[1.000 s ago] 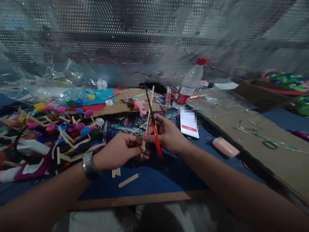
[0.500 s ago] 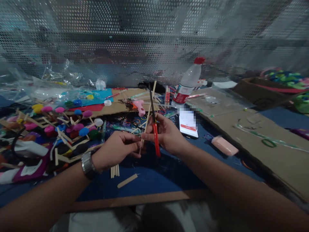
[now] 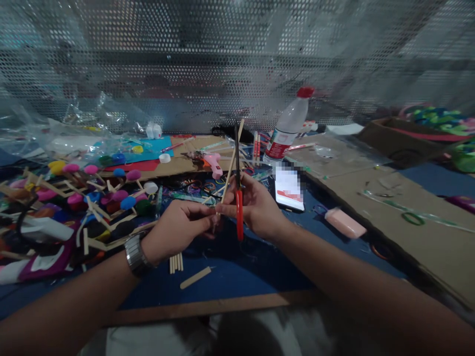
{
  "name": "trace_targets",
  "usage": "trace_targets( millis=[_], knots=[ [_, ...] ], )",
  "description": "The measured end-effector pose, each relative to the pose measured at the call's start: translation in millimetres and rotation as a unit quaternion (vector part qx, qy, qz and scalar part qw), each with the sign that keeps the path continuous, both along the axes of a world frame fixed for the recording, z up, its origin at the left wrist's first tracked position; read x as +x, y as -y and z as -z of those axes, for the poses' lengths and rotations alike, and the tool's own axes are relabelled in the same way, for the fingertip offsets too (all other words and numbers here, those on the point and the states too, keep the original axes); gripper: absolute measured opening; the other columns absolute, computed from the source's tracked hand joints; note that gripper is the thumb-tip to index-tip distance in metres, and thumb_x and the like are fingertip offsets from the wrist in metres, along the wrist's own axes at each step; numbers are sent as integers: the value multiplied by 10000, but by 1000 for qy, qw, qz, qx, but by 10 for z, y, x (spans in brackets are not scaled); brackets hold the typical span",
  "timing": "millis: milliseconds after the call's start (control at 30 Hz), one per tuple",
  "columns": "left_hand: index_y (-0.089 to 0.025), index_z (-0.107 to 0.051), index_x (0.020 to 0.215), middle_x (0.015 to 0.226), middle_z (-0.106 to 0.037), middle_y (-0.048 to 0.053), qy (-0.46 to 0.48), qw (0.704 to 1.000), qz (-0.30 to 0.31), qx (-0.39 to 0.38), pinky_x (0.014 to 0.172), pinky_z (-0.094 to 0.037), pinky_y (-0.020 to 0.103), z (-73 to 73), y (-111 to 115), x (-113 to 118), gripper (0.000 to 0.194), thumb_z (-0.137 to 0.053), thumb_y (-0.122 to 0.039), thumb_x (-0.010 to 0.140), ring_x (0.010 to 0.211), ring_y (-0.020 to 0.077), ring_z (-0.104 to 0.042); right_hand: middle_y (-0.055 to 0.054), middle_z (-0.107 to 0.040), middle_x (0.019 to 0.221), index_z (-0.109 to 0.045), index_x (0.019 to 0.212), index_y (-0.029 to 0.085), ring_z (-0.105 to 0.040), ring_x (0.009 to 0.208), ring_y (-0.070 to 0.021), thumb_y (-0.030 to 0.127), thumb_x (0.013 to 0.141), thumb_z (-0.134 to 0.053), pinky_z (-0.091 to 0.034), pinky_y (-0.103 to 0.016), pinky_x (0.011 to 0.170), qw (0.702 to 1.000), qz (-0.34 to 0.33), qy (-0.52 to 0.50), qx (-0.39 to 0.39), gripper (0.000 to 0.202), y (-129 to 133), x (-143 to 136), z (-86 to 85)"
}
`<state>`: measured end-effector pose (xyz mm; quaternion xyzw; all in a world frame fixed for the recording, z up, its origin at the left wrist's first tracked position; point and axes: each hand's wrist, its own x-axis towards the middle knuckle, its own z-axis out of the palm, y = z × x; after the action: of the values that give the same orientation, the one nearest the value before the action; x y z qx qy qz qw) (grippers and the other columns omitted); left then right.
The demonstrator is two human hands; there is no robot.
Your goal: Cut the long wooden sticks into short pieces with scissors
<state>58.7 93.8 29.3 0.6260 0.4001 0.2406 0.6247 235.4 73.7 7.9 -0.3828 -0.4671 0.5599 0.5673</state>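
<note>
My left hand [image 3: 181, 228], with a metal watch on its wrist, pinches the lower end of a thin wooden stick [image 3: 230, 170]. The stick leans up and to the right. In my right hand [image 3: 256, 205] are red-handled scissors [image 3: 239, 212], their dark blades pointing up beside the stick; my right fingertips also touch the stick. Below my left hand, several short sticks [image 3: 176, 262] and a flat wooden piece [image 3: 195, 278] lie on the blue table [image 3: 260, 272].
Colourful pompoms and wooden pieces [image 3: 92, 198] crowd the left. A pink glue gun [image 3: 214, 165] lies behind my hands. To the right are a bottle [image 3: 285, 128], a phone [image 3: 289, 188], a pink block [image 3: 345, 222] and cardboard [image 3: 389, 212].
The scissors have turned more upright, with their handles shifted slightly left. The stick's upper end has tilted a little to the right. Both hands stay nearly in place.
</note>
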Motion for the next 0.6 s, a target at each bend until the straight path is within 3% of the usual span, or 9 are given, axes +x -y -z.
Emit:
trace_targets(
  millis=[233,400,600],
  knots=[
    [-137,-697,610,581,-643,-13,-16,999,17,28,569,-500,172,-34,6,0,150,-733,-197,743,565,93,-573,108,-546,615,-480,872,256,-549,552,-99,202,566,-915,-470,-249,543,1000,-3,-5,5,535,13,-2,8],
    [-140,-713,688,626,-659,-9,-22,998,33,47,580,-504,182,-53,-10,-33,107,-736,-224,751,581,100,-582,80,-579,705,-504,881,252,-577,629,-103,178,565,-915,-491,-251,602,1000,-12,-5,15,524,4,1,-3],
    [-129,-713,697,644,-684,8,-22,999,21,46,572,-486,174,-74,-54,-70,144,-719,-241,787,583,92,-592,63,-579,728,-469,911,274,-471,528,-87,452,662,-866,-362,-230,464,999,-13,-36,25,501,13,11,-16]
  ],
)
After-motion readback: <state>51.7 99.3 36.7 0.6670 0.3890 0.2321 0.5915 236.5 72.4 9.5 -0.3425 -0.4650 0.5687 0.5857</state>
